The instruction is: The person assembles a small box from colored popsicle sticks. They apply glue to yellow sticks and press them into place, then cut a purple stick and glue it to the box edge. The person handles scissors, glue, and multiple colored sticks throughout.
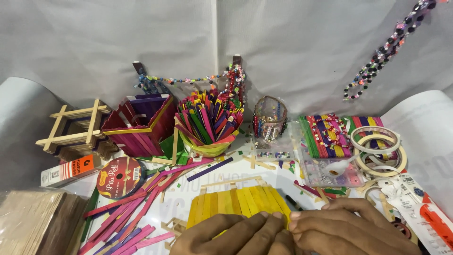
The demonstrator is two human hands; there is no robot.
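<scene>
Both hands, left [226, 236] and right [349, 229], press their fingers shut on the yellow sticks [236, 200] at the worktop's near edge; pushing hard could pop them apart.

A home craft corner: a table [264, 182] draped in white sheeting, crowded edge to edge with coloured craft sticks [207, 118], stick-built boxes [141, 123], tape rolls [377, 146] and bead strings [387, 47] hung on the backdrop.

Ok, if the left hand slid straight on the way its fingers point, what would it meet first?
The left hand already has its fingertips on the near edge of the yellow stick panel, pointing up and right. Straight on, it would ride across that panel; beyond it probably the plain wooden stick frame, though depth is unclear.
</scene>
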